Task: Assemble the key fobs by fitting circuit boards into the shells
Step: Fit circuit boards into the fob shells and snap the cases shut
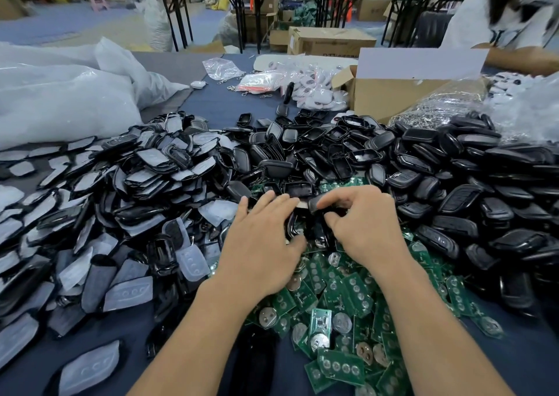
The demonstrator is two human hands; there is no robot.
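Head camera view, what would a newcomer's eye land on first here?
First the heaps of black shells across the middle and right of the table, with pale-faced shell pieces piled on the left. Next, the bright green circuit boards spilled in front. At the centre the right hand pinches a dark shell while the left hand lies straight-fingered beside it.
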